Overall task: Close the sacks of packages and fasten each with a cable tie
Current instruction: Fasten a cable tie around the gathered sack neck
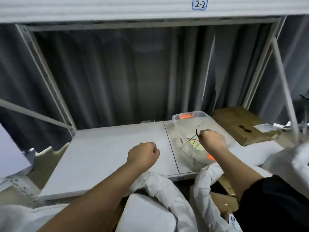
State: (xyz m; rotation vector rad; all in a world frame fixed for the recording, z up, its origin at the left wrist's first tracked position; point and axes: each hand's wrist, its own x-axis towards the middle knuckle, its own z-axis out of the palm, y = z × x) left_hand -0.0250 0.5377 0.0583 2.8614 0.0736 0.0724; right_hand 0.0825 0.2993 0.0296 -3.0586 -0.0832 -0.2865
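Note:
My right hand [212,141] pinches a black cable tie [198,129] above a clear plastic bin [178,125] that holds several coloured ties [194,141]. My left hand [144,154] hovers over the white shelf board [107,151] with its fingers curled and nothing in it. Below my arms an open white sack [160,190] shows white parcels [145,213] and brown cardboard packages [222,200] inside.
A brown cardboard box [239,124] with a label lies right of the bin. Another white sack [287,163] bulges at the right edge. Grey curtains hang behind the metal shelf frame [50,84]. A "2-2" tag [199,3] is on the shelf above.

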